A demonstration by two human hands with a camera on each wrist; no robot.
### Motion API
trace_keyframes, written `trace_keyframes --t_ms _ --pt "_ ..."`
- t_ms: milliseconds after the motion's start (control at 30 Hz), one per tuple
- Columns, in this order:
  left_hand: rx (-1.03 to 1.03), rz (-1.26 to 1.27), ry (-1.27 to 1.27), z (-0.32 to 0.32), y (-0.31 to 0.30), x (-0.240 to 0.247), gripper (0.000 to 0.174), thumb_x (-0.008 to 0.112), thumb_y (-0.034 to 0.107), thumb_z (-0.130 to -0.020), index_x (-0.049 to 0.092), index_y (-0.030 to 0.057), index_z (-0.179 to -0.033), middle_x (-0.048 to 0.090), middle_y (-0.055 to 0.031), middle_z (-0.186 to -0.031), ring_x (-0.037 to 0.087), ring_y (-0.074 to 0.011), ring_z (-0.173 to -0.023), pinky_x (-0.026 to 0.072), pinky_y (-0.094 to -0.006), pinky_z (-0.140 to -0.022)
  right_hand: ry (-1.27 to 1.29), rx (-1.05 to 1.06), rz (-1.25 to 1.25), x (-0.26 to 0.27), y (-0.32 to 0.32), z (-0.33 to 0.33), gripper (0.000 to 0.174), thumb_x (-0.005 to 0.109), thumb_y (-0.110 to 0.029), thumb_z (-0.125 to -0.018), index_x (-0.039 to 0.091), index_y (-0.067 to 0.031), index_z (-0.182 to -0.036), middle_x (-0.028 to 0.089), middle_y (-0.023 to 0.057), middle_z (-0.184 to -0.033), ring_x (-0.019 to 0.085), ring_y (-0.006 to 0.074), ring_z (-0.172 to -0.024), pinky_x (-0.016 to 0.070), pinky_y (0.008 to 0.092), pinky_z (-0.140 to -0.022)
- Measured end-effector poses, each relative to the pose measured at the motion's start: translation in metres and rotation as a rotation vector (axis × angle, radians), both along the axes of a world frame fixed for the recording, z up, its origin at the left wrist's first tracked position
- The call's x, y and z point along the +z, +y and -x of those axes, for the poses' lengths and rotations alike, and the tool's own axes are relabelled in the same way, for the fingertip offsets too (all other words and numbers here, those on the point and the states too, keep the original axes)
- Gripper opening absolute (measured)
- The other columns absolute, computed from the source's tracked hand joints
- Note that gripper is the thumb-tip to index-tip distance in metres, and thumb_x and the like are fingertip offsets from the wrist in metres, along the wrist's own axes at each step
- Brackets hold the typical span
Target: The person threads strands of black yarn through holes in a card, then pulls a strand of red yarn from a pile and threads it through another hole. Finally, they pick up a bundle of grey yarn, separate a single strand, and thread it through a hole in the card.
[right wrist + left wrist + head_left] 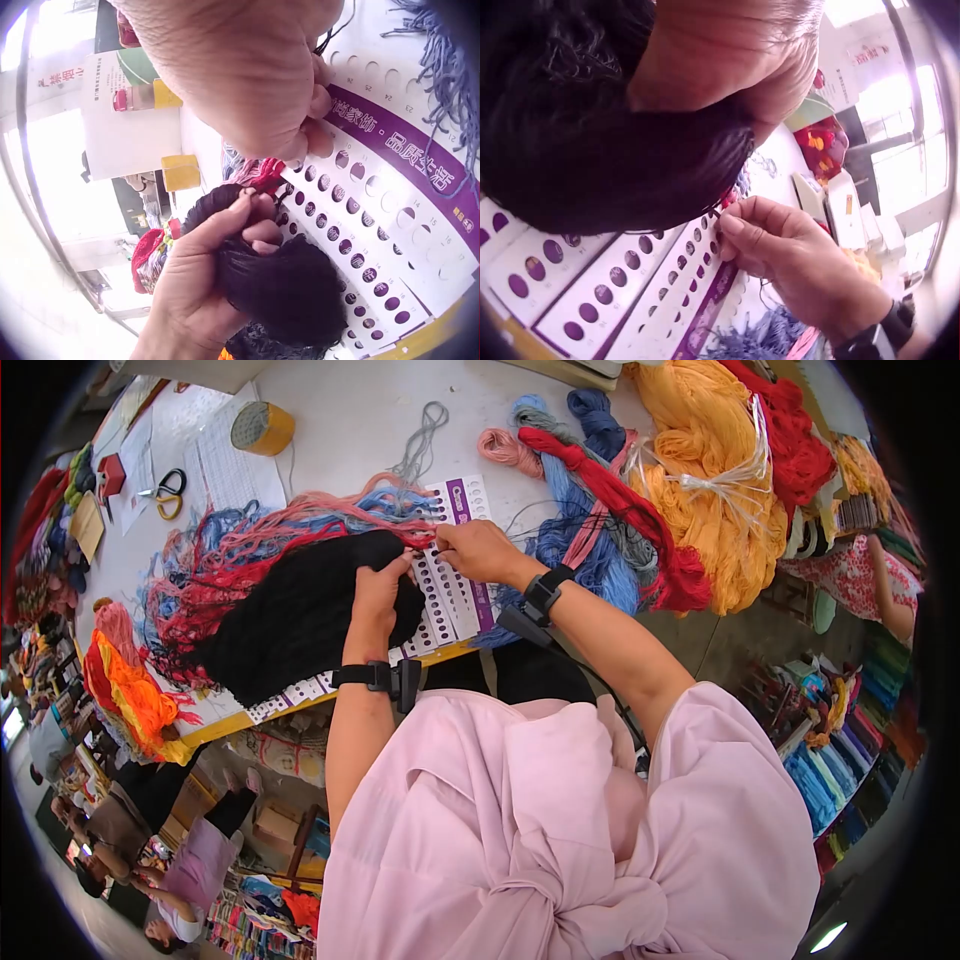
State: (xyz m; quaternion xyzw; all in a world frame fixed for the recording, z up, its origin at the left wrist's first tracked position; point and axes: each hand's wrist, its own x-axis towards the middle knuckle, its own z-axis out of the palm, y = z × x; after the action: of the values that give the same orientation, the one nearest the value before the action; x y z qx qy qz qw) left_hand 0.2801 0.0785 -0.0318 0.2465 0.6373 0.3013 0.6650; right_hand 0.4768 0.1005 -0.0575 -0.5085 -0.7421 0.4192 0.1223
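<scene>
A thick hank of black thread (290,615) lies along the table's front edge. My left hand (376,596) grips its right end, thumb on top, as the right wrist view also shows. Beside it, my right hand (480,550) pinches a thin dark strand (715,213) between thumb and forefinger, over the upper part of the cards. These white and purple cards (440,603), punched with rows of round holes, overlap under both hands. Pink, red and blue threads (330,510) stretch leftward from the cards, behind the black hank.
Blue, red and large yellow hanks (690,480) are piled at the right. Scissors (168,494), paper sheets (225,460) and a yellow roll (262,428) lie at the back left. Orange thread (135,680) sits on the left corner. Other people are in the room.
</scene>
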Motion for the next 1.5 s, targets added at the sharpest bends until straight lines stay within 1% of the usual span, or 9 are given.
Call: trace_keyframes --t_ms 167,367,567,667,767,800,900,1133,1500 --pt "0.224 0.030 -0.482 -0.001 -0.002 0.026 0.009 0.064 0.006 -0.085 0.064 -0.0011 -0.091 0.064 -0.0049 -0.074 0.055 -0.0101 -0.062 0.0477 -0.0244 -0.060 0.068 0.105 0.068 0.004 0.007 -0.005 0.015 0.063 -0.021 -0.084 0.063 -0.0066 -0.085 0.066 0.0118 -0.077 0.065 0.0306 -0.074 0.0494 0.0393 -0.068" --pt "-0.208 0.027 0.196 -0.004 -0.003 0.020 0.020 0.069 0.020 -0.085 0.069 0.0004 -0.082 0.064 -0.0013 -0.072 0.057 -0.0109 -0.065 0.0450 -0.0267 -0.064 0.099 0.030 0.149 -0.001 0.008 -0.006 0.013 0.060 -0.022 -0.081 0.067 -0.0111 -0.086 0.068 0.0097 -0.076 0.065 0.0298 -0.076 0.0495 0.0410 -0.069" --pt "0.829 -0.461 -0.234 0.203 0.012 0.070 0.018 0.066 0.012 -0.086 0.069 -0.0005 -0.099 0.067 -0.0075 -0.090 0.062 -0.0143 -0.078 0.0491 -0.0277 -0.073 0.016 0.031 0.032 0.004 -0.003 -0.002 0.013 0.057 -0.018 -0.083 0.065 -0.0086 -0.086 0.067 0.0141 -0.079 0.064 0.0349 -0.080 0.0486 0.0447 -0.073" --pt "0.614 -0.382 0.439 0.165 0.005 0.118 0.021 0.066 0.013 -0.087 0.069 -0.0010 -0.102 0.069 -0.0066 -0.095 0.061 -0.0127 -0.081 0.0475 -0.0261 -0.072 -0.069 0.064 0.048 0.005 -0.002 0.004 0.013 0.057 -0.018 -0.084 0.065 -0.0077 -0.087 0.066 0.0153 -0.080 0.064 0.0356 -0.080 0.0485 0.0451 -0.072" --pt "0.266 -0.257 0.096 0.113 -0.006 0.113 0.027 0.062 0.013 -0.091 0.064 -0.0042 -0.111 0.070 -0.0105 -0.101 0.060 -0.0125 -0.081 0.0465 -0.0258 -0.069 0.003 -0.024 -0.011 0.019 -0.011 0.009 0.013 0.057 -0.017 -0.085 0.064 -0.0064 -0.088 0.065 0.0148 -0.078 0.062 0.0354 -0.077 0.0478 0.0450 -0.071" --pt "0.282 -0.170 -0.395 0.108 -0.013 0.091 0.032 0.057 0.015 -0.094 0.059 -0.0059 -0.118 0.068 -0.0140 -0.107 0.060 -0.0152 -0.083 0.0483 -0.0292 -0.073 0.102 -0.099 0.000 0.036 -0.014 0.011 0.012 0.057 -0.016 -0.086 0.064 -0.0062 -0.088 0.066 0.0148 -0.082 0.063 0.0357 -0.078 0.0479 0.0452 -0.072" --pt "0.255 -0.039 -0.730 0.059 -0.024 0.064 0.044 0.049 0.022 -0.099 0.044 -0.0003 -0.136 0.052 -0.0170 -0.134 0.050 -0.0315 -0.124 0.0437 -0.0458 -0.101 -0.022 -0.097 -0.084 0.008 -0.023 0.010 0.012 0.057 -0.014 -0.084 0.066 -0.0065 -0.087 0.067 0.0148 -0.084 0.064 0.0361 -0.084 0.0488 0.0447 -0.073" --pt "0.293 -0.009 -0.695 0.026 -0.025 0.049 0.044 0.056 0.021 -0.096 0.048 -0.0020 -0.132 0.057 -0.0154 -0.125 0.056 -0.0256 -0.114 0.0516 -0.0427 -0.091 0.591 -0.173 0.519 0.051 -0.029 0.058 0.015 0.064 -0.018 -0.090 0.062 -0.0030 -0.092 0.062 -0.0004 -0.081 0.055 0.0063 -0.074 0.0452 0.0226 -0.066" --pt "0.298 -0.078 -0.592 0.024 -0.024 0.059 0.036 0.059 0.006 -0.089 0.055 -0.0031 -0.124 0.064 -0.0111 -0.103 0.063 -0.0202 -0.095 0.0515 -0.0364 -0.088 1.008 -0.457 0.902 0.066 -0.032 0.048 0.013 0.059 -0.020 -0.094 0.061 -0.0076 -0.093 0.062 -0.0038 -0.087 0.055 0.0044 -0.074 0.0380 0.0173 -0.061"
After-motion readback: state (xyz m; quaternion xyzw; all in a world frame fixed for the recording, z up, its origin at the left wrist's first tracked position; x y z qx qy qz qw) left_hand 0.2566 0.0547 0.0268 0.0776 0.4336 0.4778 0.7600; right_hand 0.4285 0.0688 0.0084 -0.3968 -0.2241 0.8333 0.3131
